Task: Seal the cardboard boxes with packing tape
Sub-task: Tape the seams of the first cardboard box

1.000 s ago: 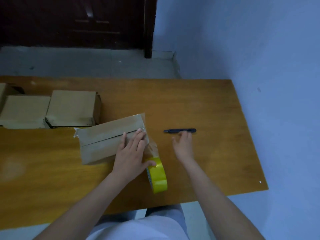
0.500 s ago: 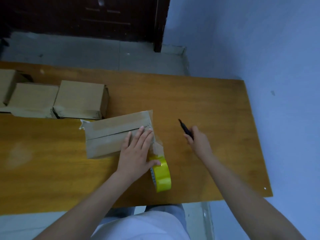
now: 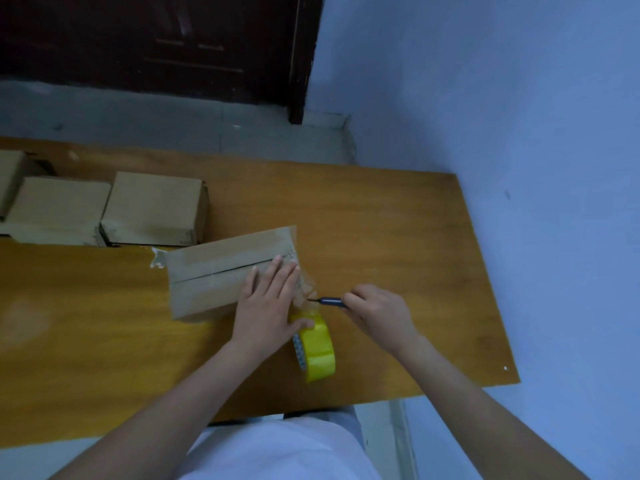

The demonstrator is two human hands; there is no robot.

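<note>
- Nearest, the yellow tape roll (image 3: 317, 348) stands on the table (image 3: 398, 237), steadied by the left thumb.
- Left hand (image 3: 268, 306) lies flat, fingers straight, on the taped box (image 3: 214, 275); right hand (image 3: 379, 315) grips the cutter (image 3: 329, 301) at the tape strip (image 3: 304, 292), cut pending.
- Farther, more boxes (image 3: 152, 209) wait; their sealing can't be judged.

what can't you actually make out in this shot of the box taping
Head view only:
- Near right end of the box: covered by the left hand.
- Cutter blade tip: too small, lost in crinkled clear tape.
- Cutter handle: hidden inside the right hand.
- Far-left box: cut off by the frame edge.
- Tape roll core: edge-on, unseen.
</note>
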